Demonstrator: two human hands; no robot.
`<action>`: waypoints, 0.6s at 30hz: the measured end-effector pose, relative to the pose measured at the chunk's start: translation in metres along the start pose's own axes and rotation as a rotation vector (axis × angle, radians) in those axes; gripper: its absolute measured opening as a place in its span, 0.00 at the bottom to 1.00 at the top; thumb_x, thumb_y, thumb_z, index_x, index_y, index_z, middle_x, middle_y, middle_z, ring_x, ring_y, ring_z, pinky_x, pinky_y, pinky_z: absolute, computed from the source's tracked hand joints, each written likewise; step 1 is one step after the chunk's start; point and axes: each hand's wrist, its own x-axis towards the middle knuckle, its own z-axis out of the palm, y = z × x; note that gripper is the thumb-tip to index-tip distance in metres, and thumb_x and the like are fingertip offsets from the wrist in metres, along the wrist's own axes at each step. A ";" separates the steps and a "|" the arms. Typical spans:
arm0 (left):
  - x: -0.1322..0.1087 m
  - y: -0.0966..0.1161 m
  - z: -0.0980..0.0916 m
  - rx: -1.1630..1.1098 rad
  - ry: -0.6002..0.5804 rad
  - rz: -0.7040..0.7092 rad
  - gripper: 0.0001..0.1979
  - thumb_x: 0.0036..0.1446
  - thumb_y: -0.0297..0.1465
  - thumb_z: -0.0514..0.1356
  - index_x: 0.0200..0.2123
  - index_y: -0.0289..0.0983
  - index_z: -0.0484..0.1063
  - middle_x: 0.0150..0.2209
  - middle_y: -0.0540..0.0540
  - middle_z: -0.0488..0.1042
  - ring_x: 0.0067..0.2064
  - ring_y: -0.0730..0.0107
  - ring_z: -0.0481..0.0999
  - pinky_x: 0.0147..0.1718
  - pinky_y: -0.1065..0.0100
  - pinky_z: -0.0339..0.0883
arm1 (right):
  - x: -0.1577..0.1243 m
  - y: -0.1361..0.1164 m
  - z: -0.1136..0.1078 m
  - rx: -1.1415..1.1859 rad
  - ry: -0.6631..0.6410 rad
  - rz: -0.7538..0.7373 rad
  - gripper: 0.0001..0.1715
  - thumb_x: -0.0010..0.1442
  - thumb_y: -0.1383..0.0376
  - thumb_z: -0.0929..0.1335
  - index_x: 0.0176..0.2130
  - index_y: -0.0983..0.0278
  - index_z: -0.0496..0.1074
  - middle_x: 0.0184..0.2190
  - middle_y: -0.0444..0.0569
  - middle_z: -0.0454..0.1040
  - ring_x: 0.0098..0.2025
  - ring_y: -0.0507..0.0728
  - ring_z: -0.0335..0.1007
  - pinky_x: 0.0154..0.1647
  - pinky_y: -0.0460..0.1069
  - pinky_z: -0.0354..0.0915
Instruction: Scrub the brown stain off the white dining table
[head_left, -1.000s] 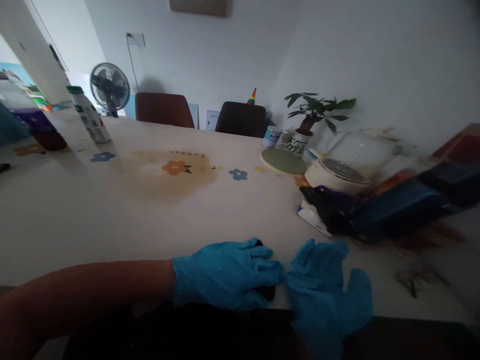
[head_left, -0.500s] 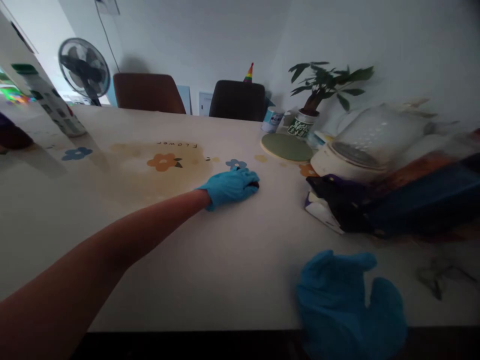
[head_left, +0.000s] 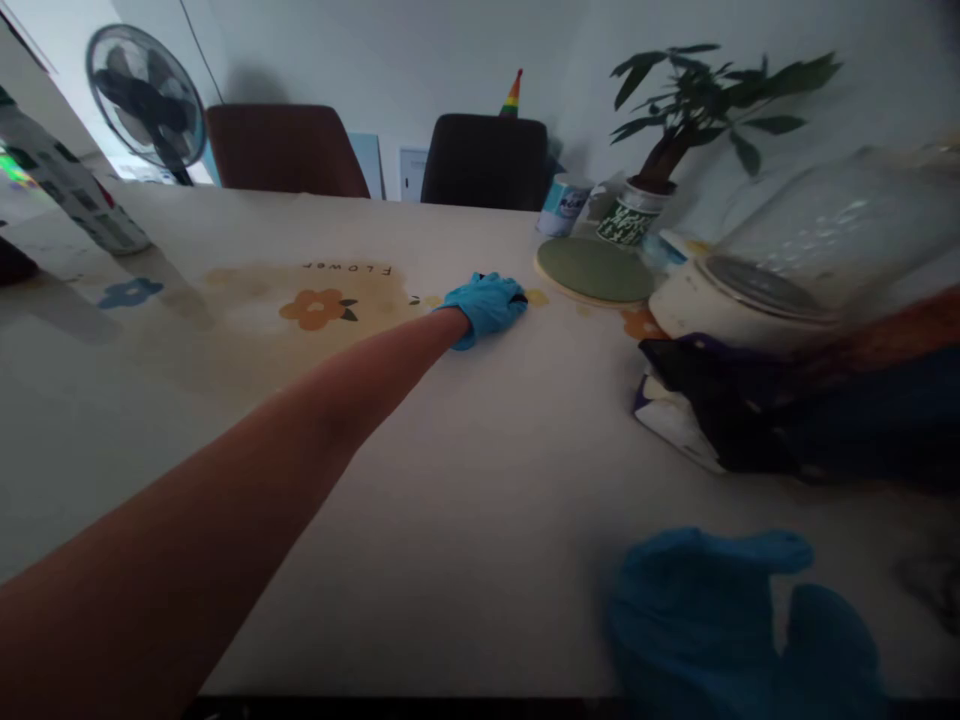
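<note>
My left hand (head_left: 487,305), in a blue glove, lies palm down on the pale tabletop (head_left: 450,480) with the arm stretched far out. Its fingers are curled over a small dark cloth-like piece (head_left: 520,298); most of that is covered by the hand. Beside the hand is the printed flower pattern with an orange flower (head_left: 315,309). At the lower right, near the table's front edge, is my right hand (head_left: 735,620), also blue-gloved. It is blurred, with a gap between thumb and fingers and nothing visible in it.
Right of the left hand are a round green mat (head_left: 596,270), a can (head_left: 562,204), a potted plant (head_left: 630,212), a white lidded container (head_left: 739,305) and a dark bag (head_left: 720,410). A tall patterned bottle (head_left: 75,185) stands at left. Two chairs (head_left: 484,160) stand behind.
My left hand has slid farther across the table, away from me, still over the dark piece. The view has tilted down slightly. My right hand stays near the front edge.
</note>
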 end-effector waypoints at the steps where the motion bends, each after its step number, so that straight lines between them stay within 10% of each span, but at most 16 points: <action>1: -0.006 0.001 0.000 0.008 -0.016 0.043 0.27 0.80 0.40 0.48 0.72 0.38 0.73 0.70 0.36 0.72 0.71 0.51 0.69 0.80 0.49 0.52 | -0.002 0.000 0.006 0.024 0.025 0.016 0.17 0.69 0.60 0.69 0.54 0.54 0.81 0.41 0.36 0.86 0.35 0.54 0.84 0.41 0.57 0.85; 11: -0.145 0.063 0.028 -0.179 -0.101 0.688 0.20 0.80 0.41 0.52 0.62 0.39 0.76 0.65 0.39 0.78 0.71 0.51 0.71 0.80 0.49 0.53 | -0.028 0.006 0.038 0.270 0.009 0.000 0.18 0.71 0.59 0.67 0.50 0.62 0.84 0.40 0.44 0.87 0.32 0.55 0.85 0.34 0.52 0.82; 18: -0.249 0.091 0.022 -0.149 -0.111 0.841 0.24 0.81 0.42 0.54 0.68 0.35 0.76 0.72 0.37 0.74 0.74 0.49 0.71 0.79 0.52 0.57 | -0.044 0.002 0.030 0.344 -0.038 0.033 0.21 0.76 0.59 0.63 0.52 0.64 0.83 0.39 0.45 0.87 0.32 0.55 0.85 0.36 0.51 0.81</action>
